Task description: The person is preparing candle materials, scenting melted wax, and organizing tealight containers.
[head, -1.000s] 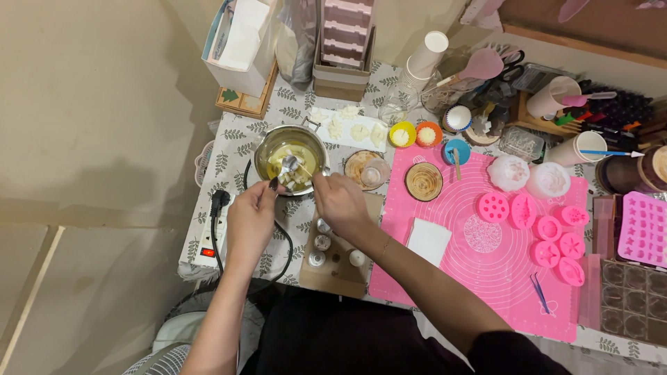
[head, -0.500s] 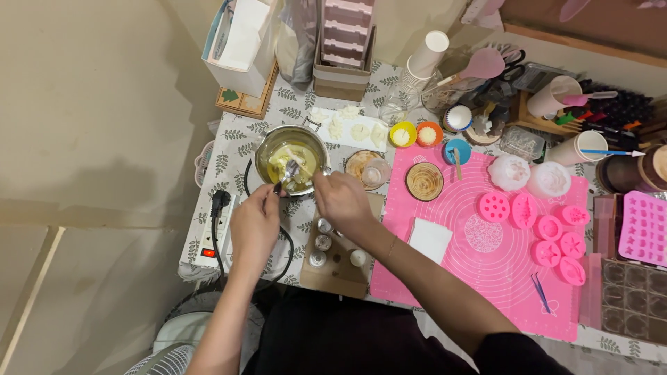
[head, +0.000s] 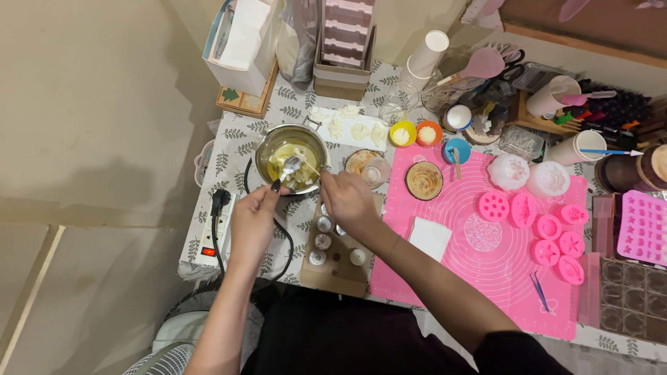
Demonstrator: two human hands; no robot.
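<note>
Both hands are up at the metal pot, which sits near the table's far left part, on the leaf-patterned cloth. Inside it are pale yellow liquid and white chunks. The left hand grips the pot's near rim, fingertips pinched on the edge. The right hand is closed around the handle of a spoon, whose bowl dips into the mix. The two hands stay apart, one on each side of the pot.

Count the surroundings: below the right hand, a cardboard tray holds small bottles; four caps show clearly, and more may hide under the wrist. To the right lies one pink silicone mat. On it are one white paper square, one round wooden coaster, six small pink moulds in a cluster and two white flower-shaped pieces above them. Three little cups, yellow, orange and blue, line the mat's top edge. One white power strip hangs at the table's left edge, with a black plug in it.
</note>
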